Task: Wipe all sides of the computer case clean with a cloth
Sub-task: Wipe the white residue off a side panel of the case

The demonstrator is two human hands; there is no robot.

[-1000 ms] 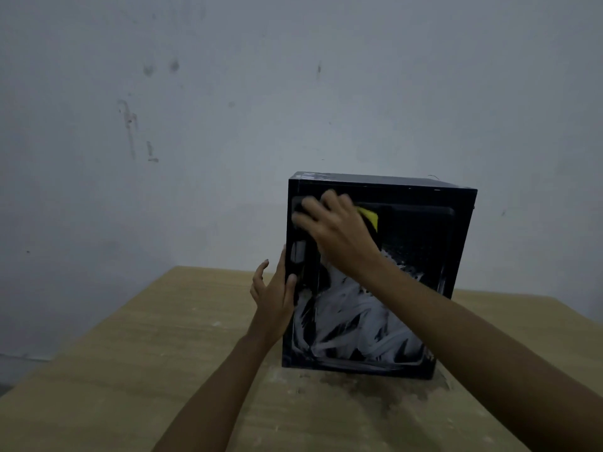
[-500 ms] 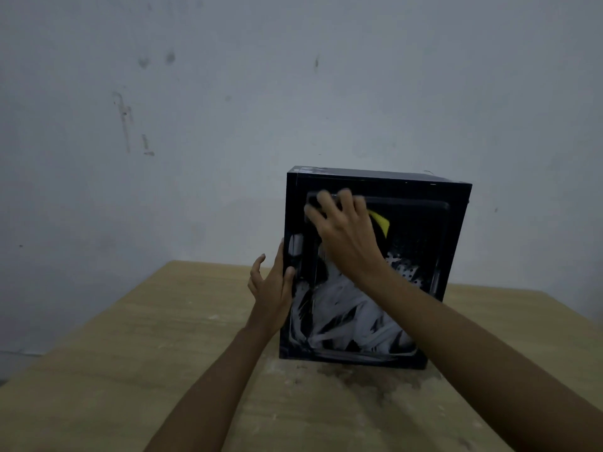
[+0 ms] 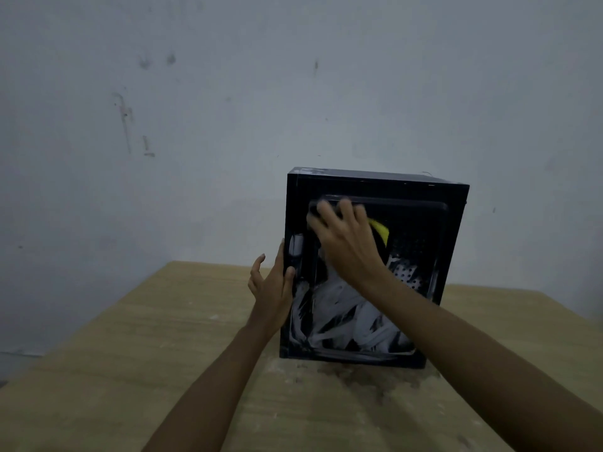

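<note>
Right hand (image 3: pixel 346 243) pressed flat against upper left of case (image 3: pixel 453 223) front panel, fingers spread over cloth (image 3: pixel 380 231); only a yellow corner of cloth visible past the knuckles, rest hidden under the palm. Holding, then, by pressure rather than by a closed fist. Blurred at the fingertips. Left hand (image 3: pixel 272 288) braced on left front edge of case, thumb hooked over onto the front face, fingers open and laid along the left side; nothing held in it, a steadying contact only.

Wall (image 3: pixel 228 109) behind case: pale, grey-blue, scuffed, with dark marks and a reddish streak up and to the left of case.

Table (image 3: pixel 130 370) under case: light wood grain, worn. Darker stained patch on the surface directly in front of case base.

Case: black, upright, standing on the table toward its far edge, near the wall, front panel facing the camera. Panel glossy, with a rounded raised frame. White streaks across lower half of panel, below the right hand; cannot tell whether residue on the panel or something seen through it. Perforated metal showing at right of the right wrist. Small pale patch at left edge of panel, just above the left thumb. Top of case dark, with faint light specks near its left rear corner.
</note>
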